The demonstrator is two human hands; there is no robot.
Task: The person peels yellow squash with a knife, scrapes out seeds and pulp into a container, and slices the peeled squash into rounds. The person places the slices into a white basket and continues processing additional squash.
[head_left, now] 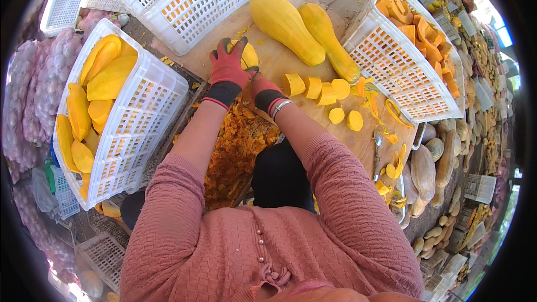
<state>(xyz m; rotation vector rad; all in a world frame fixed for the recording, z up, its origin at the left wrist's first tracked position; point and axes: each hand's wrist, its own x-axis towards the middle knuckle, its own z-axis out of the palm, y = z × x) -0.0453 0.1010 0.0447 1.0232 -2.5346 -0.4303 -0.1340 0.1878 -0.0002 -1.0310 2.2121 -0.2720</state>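
My left hand (226, 65), in a red and black work glove, grips a peeled yellow squash piece (250, 55) on the wooden board (268, 33). My right hand (264, 87), gloved alike, is curled close beside the left one at the near side of that piece. Whether it holds a tool is hidden. Just right of it lie several thick cut squash chunks (313, 87) and small round end slices (354, 120). Two whole peeled squashes (287, 29) rest farther back on the board.
White plastic crates hold squash halves (100, 79) on the left and orange chunks (432, 33) on the right. Another crate (201, 16) stands behind the board. A spoon-like metal tool (377, 147) lies among peelings. Seedy orange pulp (235, 155) fills the space below my hands. Unpeeled squashes (423, 172) lie right.
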